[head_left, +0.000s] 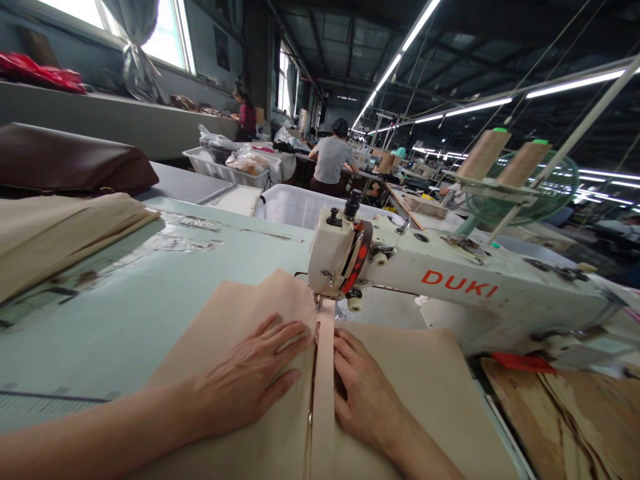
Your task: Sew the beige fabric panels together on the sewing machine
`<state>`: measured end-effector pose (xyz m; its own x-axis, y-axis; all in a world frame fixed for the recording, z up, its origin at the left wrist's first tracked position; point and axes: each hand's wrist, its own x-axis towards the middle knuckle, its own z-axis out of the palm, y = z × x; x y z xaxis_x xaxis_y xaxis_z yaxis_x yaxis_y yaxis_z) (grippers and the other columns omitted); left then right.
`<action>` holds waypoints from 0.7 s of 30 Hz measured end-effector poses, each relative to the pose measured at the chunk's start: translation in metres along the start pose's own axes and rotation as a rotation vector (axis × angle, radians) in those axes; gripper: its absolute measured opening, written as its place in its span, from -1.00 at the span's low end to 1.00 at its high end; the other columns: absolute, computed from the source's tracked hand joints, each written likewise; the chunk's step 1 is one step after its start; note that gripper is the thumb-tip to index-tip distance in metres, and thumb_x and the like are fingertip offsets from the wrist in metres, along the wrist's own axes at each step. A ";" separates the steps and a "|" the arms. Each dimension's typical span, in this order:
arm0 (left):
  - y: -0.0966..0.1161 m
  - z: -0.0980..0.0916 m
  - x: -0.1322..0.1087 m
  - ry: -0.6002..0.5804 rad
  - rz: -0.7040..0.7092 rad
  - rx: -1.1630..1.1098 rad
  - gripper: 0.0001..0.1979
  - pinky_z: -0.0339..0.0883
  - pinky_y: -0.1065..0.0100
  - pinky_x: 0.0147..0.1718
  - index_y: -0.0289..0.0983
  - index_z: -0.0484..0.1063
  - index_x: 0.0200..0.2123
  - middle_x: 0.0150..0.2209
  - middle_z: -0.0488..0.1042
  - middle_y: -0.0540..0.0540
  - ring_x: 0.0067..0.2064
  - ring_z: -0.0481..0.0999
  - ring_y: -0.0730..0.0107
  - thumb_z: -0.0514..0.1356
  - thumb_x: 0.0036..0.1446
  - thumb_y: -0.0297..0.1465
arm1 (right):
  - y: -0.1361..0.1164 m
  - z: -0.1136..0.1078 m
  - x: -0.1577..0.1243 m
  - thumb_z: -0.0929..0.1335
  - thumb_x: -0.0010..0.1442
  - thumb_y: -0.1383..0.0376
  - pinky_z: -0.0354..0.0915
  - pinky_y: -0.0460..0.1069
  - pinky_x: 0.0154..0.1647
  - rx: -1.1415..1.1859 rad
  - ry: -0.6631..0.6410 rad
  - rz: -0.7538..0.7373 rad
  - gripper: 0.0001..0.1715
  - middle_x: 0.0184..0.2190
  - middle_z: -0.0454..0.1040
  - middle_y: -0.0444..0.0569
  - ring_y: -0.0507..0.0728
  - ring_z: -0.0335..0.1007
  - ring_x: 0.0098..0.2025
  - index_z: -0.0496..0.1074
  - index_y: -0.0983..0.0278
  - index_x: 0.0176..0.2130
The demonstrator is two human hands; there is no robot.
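Strip lengthwise toward needle

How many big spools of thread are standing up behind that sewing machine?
2. One thread spool stands behind the sewing machine, the other spool just to its right, by the fan. More may be hidden.
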<state>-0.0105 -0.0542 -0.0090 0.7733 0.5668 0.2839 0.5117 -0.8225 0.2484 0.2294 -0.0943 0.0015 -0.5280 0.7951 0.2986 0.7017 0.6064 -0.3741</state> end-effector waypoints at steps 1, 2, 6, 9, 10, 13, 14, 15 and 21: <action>0.001 0.000 0.001 -0.001 -0.006 -0.001 -0.46 -0.11 -0.02 0.37 -0.13 0.11 0.35 0.28 0.28 -0.11 0.29 0.27 0.16 0.07 0.33 -0.41 | 0.000 0.001 0.000 0.28 0.17 0.47 0.00 0.09 0.44 0.000 0.004 0.000 -0.41 0.17 0.35 0.02 0.15 0.05 0.32 0.36 0.30 0.19; 0.003 -0.001 0.002 0.000 -0.010 -0.006 -0.46 -0.10 -0.03 0.36 -0.13 0.11 0.35 0.28 0.28 -0.12 0.29 0.26 0.15 0.07 0.33 -0.41 | -0.001 0.001 0.000 0.28 0.17 0.47 0.01 0.09 0.43 0.000 0.009 -0.001 -0.41 0.17 0.35 0.03 0.15 0.06 0.32 0.36 0.30 0.19; 0.010 -0.002 0.008 0.005 -0.039 -0.036 -0.49 -0.09 -0.04 0.35 -0.16 0.13 0.33 0.24 0.33 -0.14 0.28 0.27 0.14 0.08 0.35 -0.35 | -0.001 0.001 0.000 0.29 0.18 0.46 0.04 0.12 0.42 0.015 0.022 -0.014 -0.46 0.16 0.37 0.03 0.17 0.07 0.32 0.39 0.29 0.15; 0.014 0.000 0.011 0.007 -0.063 -0.019 -0.46 -0.11 -0.10 0.34 -0.17 0.09 0.33 0.26 0.31 -0.14 0.30 0.23 0.11 0.12 0.33 -0.32 | 0.004 -0.007 0.003 0.28 0.21 0.46 0.19 0.09 0.33 0.061 0.065 0.031 -0.58 0.10 0.42 0.03 0.16 0.23 0.23 0.47 0.27 0.04; 0.015 0.001 0.010 0.003 -0.065 -0.009 -0.44 -0.12 -0.12 0.33 -0.17 0.08 0.33 0.27 0.30 -0.14 0.30 0.22 0.10 0.13 0.32 -0.32 | 0.006 -0.010 0.005 0.25 0.23 0.47 0.26 0.08 0.28 0.067 0.124 0.082 -0.61 0.06 0.44 0.03 0.14 0.31 0.17 0.48 0.27 0.00; 0.015 0.002 0.009 -0.005 -0.058 0.012 -0.44 -0.17 -0.14 0.33 -0.20 0.09 0.32 0.28 0.30 -0.17 0.30 0.22 0.08 0.13 0.31 -0.30 | 0.011 -0.016 0.012 0.18 0.27 0.49 0.36 0.08 0.17 0.022 0.296 0.191 -0.61 0.01 0.45 0.05 0.12 0.41 0.06 0.48 0.28 -0.04; 0.015 0.002 0.008 -0.001 -0.054 0.018 -0.44 -0.20 -0.14 0.34 -0.21 0.10 0.32 0.27 0.30 -0.17 0.30 0.22 0.08 0.13 0.31 -0.29 | 0.012 -0.015 0.014 0.19 0.28 0.48 0.34 0.10 0.19 -0.004 0.294 0.167 -0.61 0.02 0.45 0.06 0.13 0.39 0.08 0.46 0.28 -0.01; 0.014 0.002 0.008 0.004 -0.050 0.023 -0.43 -0.25 -0.13 0.35 -0.21 0.09 0.33 0.28 0.30 -0.17 0.31 0.21 0.09 0.13 0.30 -0.30 | 0.013 -0.013 0.016 0.20 0.28 0.47 0.31 0.14 0.23 -0.029 0.255 0.116 -0.60 0.04 0.44 0.07 0.15 0.37 0.11 0.44 0.28 0.03; 0.006 0.002 0.018 0.030 0.007 0.037 -0.34 -0.24 -0.05 0.37 -0.19 -0.03 0.39 0.31 0.24 -0.17 0.33 0.20 0.14 0.14 0.30 -0.32 | 0.025 0.012 0.021 0.21 0.31 0.46 0.15 0.33 0.33 -0.180 0.110 0.020 -0.50 0.18 0.38 0.08 0.22 0.29 0.22 0.32 0.31 0.21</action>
<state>0.0069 -0.0487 -0.0041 0.7658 0.5615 0.3134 0.5200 -0.8275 0.2119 0.2297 -0.0620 -0.0123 -0.4645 0.7948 0.3905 0.7909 0.5707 -0.2209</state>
